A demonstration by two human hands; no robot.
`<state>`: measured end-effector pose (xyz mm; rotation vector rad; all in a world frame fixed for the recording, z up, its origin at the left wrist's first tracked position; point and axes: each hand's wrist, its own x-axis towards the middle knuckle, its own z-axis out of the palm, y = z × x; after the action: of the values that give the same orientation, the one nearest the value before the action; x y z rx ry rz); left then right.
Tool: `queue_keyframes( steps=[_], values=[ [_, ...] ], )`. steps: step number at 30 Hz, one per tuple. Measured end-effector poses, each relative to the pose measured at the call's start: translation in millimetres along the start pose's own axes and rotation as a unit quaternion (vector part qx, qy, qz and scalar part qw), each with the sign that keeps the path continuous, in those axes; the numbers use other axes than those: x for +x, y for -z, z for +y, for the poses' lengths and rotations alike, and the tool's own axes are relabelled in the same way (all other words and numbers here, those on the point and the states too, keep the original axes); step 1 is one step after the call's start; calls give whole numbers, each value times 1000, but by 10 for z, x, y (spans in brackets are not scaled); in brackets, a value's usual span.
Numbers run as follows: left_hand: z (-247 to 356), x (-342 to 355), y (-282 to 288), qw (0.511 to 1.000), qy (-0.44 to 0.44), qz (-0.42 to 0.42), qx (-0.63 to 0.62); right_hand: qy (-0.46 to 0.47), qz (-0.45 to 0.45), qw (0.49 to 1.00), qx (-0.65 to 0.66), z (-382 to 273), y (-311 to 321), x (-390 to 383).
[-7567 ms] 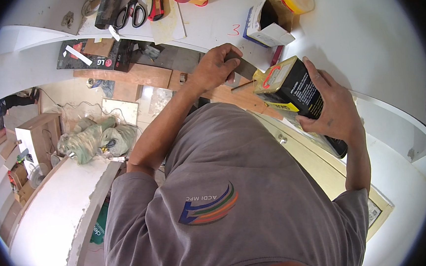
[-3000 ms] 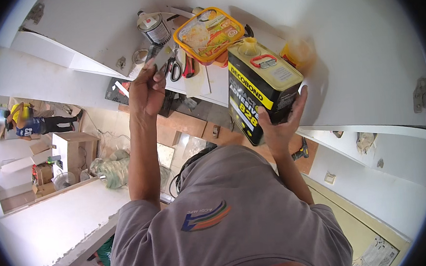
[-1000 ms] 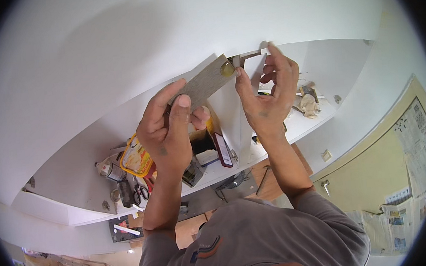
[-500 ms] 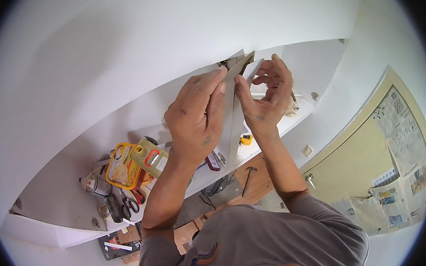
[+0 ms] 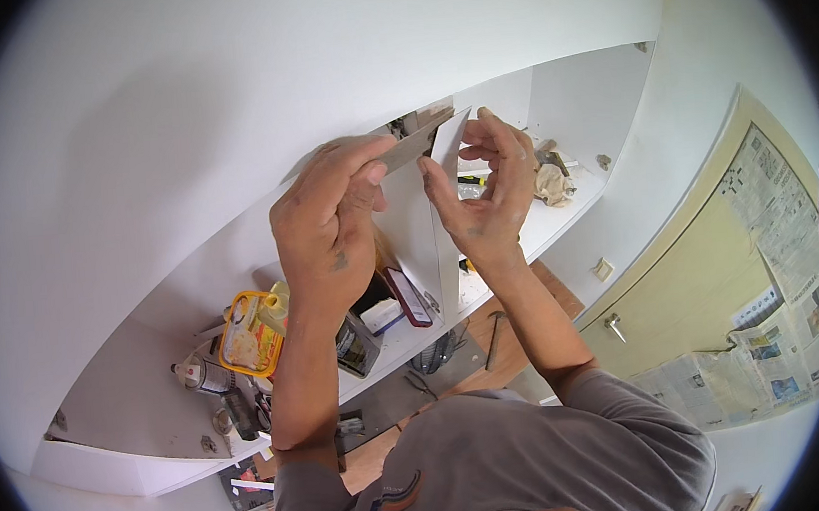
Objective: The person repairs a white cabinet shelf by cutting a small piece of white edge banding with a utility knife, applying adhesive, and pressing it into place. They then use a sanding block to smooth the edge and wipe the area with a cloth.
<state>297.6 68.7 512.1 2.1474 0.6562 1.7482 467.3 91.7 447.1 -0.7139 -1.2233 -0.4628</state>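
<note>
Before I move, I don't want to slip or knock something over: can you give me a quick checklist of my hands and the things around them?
1. Gray strip gripped by the left hand: ok, pinched near its closer end.
2. Strip's far end clear of the white edge: cannot tell, they overlap in this view.
3. Right hand beside the white edge: ok; whether it grips it, cannot tell.
4. Underside of the strip clean: cannot tell, it is turned away.
5. Shelf cleared below the arms: not ok, a yellow tub and a phone are there.
6. Hammer put away: not ok, it lies below the shelf.
</note>
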Motion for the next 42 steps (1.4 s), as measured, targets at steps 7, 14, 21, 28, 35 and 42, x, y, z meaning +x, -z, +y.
queue_keyframes(
  steps=[7, 14, 21, 28, 35, 42],
  values=[
    [68, 180, -180, 997, -58, -7, 40, -1, 18, 999, 30, 25, -34, -17],
    [168, 150, -144, 994, -47, -22, 94, -9, 27, 999, 40, 75, -28, -46],
    [151, -21, -13, 997, -27, 11, 78, -20, 32, 998, 56, 66, -55, -30],
    [198, -72, 19, 993, -1, 86, 80, -35, -1, 999, 37, 25, -24, 33],
    [168, -146, -6, 995, -9, 99, 14, -35, 15, 998, 47, 48, -70, 19],
    [-23, -185, -110, 994, -57, 84, 50, -36, 15, 997, 68, 77, -81, -8]
  ],
)
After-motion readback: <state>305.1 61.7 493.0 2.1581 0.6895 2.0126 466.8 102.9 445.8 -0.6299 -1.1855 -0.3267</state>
